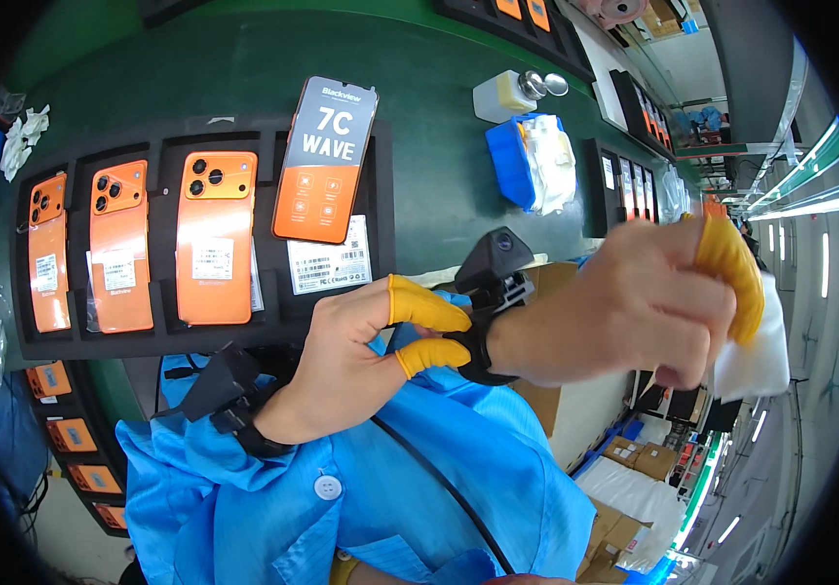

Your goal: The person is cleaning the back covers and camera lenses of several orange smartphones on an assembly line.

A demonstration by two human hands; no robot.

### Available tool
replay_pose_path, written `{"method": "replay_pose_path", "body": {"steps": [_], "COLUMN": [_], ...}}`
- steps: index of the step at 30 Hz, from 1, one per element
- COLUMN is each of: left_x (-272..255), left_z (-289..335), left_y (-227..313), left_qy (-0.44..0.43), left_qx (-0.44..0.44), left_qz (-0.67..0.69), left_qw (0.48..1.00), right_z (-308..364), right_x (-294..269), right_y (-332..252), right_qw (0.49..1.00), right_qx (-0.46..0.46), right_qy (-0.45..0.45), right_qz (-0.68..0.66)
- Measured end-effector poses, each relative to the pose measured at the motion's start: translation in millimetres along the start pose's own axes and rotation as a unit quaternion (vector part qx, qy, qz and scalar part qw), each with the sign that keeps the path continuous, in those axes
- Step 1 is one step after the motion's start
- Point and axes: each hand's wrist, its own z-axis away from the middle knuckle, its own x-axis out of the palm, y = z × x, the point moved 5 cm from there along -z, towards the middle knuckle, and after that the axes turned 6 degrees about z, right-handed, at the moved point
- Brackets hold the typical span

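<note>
Above the black tray [156, 336] of orange phones [215, 239], the right hand [634, 302] is gripping a white cloth [756, 356]; the left hand [356, 351] is touching the right wrist strap [483, 346], its grip narrow and holding nothing.

Orange phones [213, 237] in a black tray [195, 136], yellow-capped fingers [424, 304], white cloth [756, 351], blue sleeves [361, 487].

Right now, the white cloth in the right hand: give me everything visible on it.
The white cloth is a soft, folded or bunched wipe, plain white with no marking visible. It is held up in the air at the right of the view, off the green bench, pinched by the right hand, whose orange-capped finger lies over its upper edge. Most of it hangs below and beyond the fingers; the part inside the grip is hidden. The left hand does not touch it.
</note>
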Motion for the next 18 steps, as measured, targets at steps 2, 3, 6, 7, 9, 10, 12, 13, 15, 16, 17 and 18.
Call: {"method": "replay_pose_path", "body": {"steps": [2, 3, 6, 7, 9, 10, 12, 13, 15, 16, 17, 18], "left_x": [-1.6, 0.3, 1.4, 2.9, 6.8, 6.3, 9.3, 10.4, 12.5, 14.5, 12.1, 8.7], "left_z": [1.4, 1.2, 7.0, 11.2, 18.1, 19.1, 22.8, 23.7, 24.1, 23.3, 19.6, 15.7], "left_y": [12.8, 12.5, 18.3, 18.7, 22.7, 22.3, 21.3, 21.5, 22.8, 24.1, 24.1, 22.5], "left_qy": [0.053, 0.049, 0.092, 0.085, 0.047, 0.045, 0.025, 0.025, 0.037, 0.036, 0.062, 0.086], "left_qx": [0.104, 0.102, 0.219, 0.279, 0.366, 0.367, 0.377, 0.377, 0.379, 0.379, 0.335, 0.292], "left_qz": [-0.122, -0.125, -0.245, -0.270, -0.323, -0.322, -0.348, -0.349, -0.337, -0.338, -0.310, -0.281], "left_qw": [0.986, 0.986, 0.940, 0.918, 0.871, 0.872, 0.858, 0.858, 0.861, 0.861, 0.887, 0.910], "right_z": [4.3, 5.8, -13.3, -14.6, -13.9, -14.1, -15.0, -15.8, -18.9, -20.0, -20.3, -20.7], "right_x": [-10.1, -14.0, -22.5, -25.6, -29.4, -29.3, -29.0, -28.5, -28.8, -28.2, -28.0, -28.4], "right_y": [-8.4, -12.9, -15.0, -13.9, -19.9, -23.1, -25.0, -25.9, -28.8, -29.4, -29.2, -30.0], "right_qw": [0.994, 0.986, 0.983, 0.980, 0.983, 0.985, 0.985, 0.986, 0.986, 0.986, 0.986, 0.983], "right_qx": [-0.074, -0.112, -0.058, -0.067, -0.069, -0.073, -0.079, -0.083, -0.080, -0.076, -0.077, -0.081], "right_qy": [0.073, 0.108, 0.130, 0.154, 0.134, 0.114, 0.100, 0.087, 0.081, 0.075, 0.074, 0.082], "right_qz": [0.035, 0.052, 0.117, 0.111, 0.109, 0.109, 0.113, 0.116, 0.122, 0.129, 0.128, 0.141]}}
